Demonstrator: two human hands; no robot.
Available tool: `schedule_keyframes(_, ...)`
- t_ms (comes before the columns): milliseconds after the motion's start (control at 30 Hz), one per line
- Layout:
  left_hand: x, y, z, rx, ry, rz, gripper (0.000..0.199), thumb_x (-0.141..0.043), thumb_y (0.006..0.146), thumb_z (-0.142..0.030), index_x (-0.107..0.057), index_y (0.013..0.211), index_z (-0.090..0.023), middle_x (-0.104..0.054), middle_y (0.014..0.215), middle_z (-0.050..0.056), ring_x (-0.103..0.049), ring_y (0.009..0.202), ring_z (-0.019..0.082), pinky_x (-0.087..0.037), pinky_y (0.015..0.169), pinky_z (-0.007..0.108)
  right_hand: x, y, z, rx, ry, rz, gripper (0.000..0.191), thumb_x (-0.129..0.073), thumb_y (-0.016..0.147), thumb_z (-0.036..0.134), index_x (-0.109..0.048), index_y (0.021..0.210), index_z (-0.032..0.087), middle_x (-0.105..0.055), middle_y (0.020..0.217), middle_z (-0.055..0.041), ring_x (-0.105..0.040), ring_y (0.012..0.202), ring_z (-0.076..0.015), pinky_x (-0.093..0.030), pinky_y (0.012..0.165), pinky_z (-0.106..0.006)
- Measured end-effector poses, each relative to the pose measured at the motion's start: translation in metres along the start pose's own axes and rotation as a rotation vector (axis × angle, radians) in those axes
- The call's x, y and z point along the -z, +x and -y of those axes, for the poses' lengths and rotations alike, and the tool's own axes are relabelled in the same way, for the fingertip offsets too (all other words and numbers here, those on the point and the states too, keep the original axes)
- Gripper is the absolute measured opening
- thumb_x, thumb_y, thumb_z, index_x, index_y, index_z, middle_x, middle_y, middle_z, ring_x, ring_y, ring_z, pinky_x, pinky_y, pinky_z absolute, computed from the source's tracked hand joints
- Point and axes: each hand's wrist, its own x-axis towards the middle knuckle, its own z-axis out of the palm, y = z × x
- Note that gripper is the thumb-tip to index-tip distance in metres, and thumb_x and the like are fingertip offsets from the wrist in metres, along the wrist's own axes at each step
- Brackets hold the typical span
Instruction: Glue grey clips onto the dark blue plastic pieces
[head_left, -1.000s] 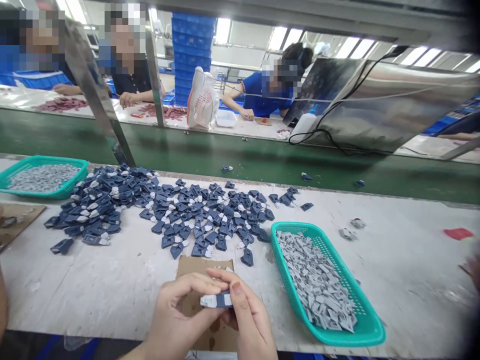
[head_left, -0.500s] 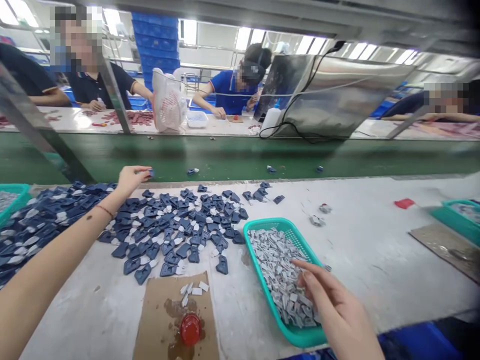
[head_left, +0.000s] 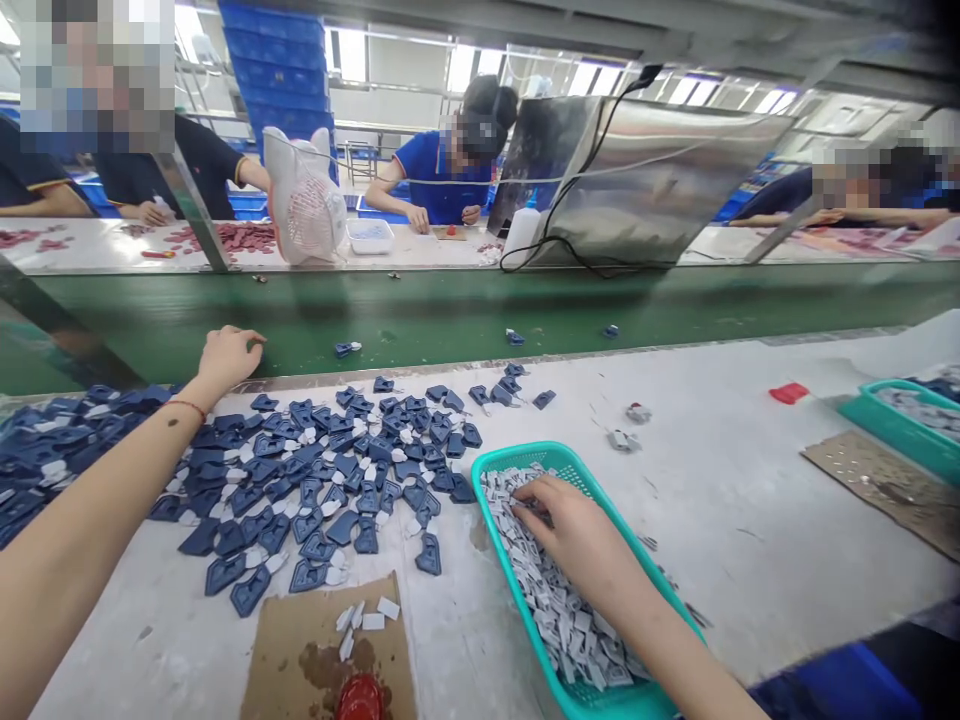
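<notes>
My left hand (head_left: 231,355) reaches over the near edge of the green belt (head_left: 435,310), its fingers curled downward. Whatever lies under those fingers is hidden. Spread out below that wrist is a pile of dark blue flat plastic pieces (head_left: 281,470), many with white tabs. My right hand (head_left: 562,515) dips into a teal basket (head_left: 510,625) full of small grey-white pieces (head_left: 577,625). Thumb and forefinger are bent together at the pile, and I cannot make out what is between them.
Cardboard (head_left: 281,640) at the front carries several white pieces (head_left: 367,615) and a red cap (head_left: 360,698) in a wet stain. Blue pieces (head_left: 514,337) lie on the belt. Another teal basket (head_left: 870,405) stands right. Co-workers (head_left: 442,175) sit across the belt.
My right hand has moved from the basket's right side into its grey-white pieces. The blue piece earlier in my left fingers no longer shows; those fingers now curl lower. The whole view has shifted.
</notes>
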Motion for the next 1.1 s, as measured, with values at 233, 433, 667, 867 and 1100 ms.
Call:
schedule_keyframes(233, -0.045, 0.016, -0.040, -0.139, 0.084, 0.173, 0.032, -0.066, 0.093, -0.031, -0.064, 0.121, -0.016, -0.060, 0.134, 0.011, -0.054, 0.127, 0.030, -0.041, 0.108, 0.056, 0.008, 0.000, 0.002, -0.034, 0.046, -0.002, 0.013, -0.052, 0.085, 0.028, -0.064, 0.085, 0.022, -0.071, 0.086, -0.0104, -0.067, 0.083, -0.0310, -0.052, 0.071, -0.042)
schedule_keyframes(433, -0.063, 0.011, -0.062, -0.003, -0.141, 0.216, 0.028, -0.064, 0.094, -0.030, -0.064, 0.119, -0.016, -0.063, 0.127, 0.011, -0.062, 0.113, 0.026, -0.052, 0.096, 0.049, 0.013, -0.019, 0.018, -0.148, 0.341, -0.163, 0.024, -0.063, 0.082, 0.044, -0.073, 0.088, 0.023, -0.076, 0.086, -0.0074, -0.070, 0.079, -0.0275, -0.056, 0.072, -0.038)
schedule_keyframes(667, -0.033, -0.048, -0.098, 0.274, -0.718, 0.176, 0.014, -0.054, 0.094, -0.012, -0.061, 0.106, -0.012, -0.065, 0.096, 0.005, -0.065, 0.079, 0.013, -0.056, 0.072, 0.028, -0.014, -0.057, 0.060, -0.108, 0.583, -0.303, 0.015, -0.071, 0.083, 0.034, -0.080, 0.092, 0.026, -0.077, 0.095, -0.0061, -0.071, 0.082, -0.0241, -0.059, 0.074, -0.035)
schedule_keyframes(867, 0.006, -0.187, -0.134, 0.433, -1.078, 0.440, 0.007, -0.056, 0.076, -0.010, -0.058, 0.082, -0.013, -0.062, 0.080, 0.006, -0.057, 0.057, 0.011, -0.047, 0.052, 0.023, -0.028, -0.073, 0.101, 0.069, 0.658, -0.270, 0.010, -0.072, 0.083, 0.020, -0.079, 0.084, 0.028, -0.077, 0.090, -0.0034, -0.072, 0.086, -0.0216, -0.058, 0.079, -0.031)
schedule_keyframes(1100, -0.003, -0.305, -0.146, 0.382, -1.019, 0.823, 0.032, -0.074, 0.079, -0.043, -0.067, 0.089, -0.013, -0.050, 0.054, -0.005, -0.043, 0.045, 0.006, -0.032, 0.045, 0.017, -0.028, -0.089, 0.148, 0.264, 0.705, -0.232, 0.019, -0.069, 0.086, 0.010, -0.075, 0.084, 0.027, -0.073, 0.088, 0.0005, -0.071, 0.083, -0.0139, -0.055, 0.074, -0.020)
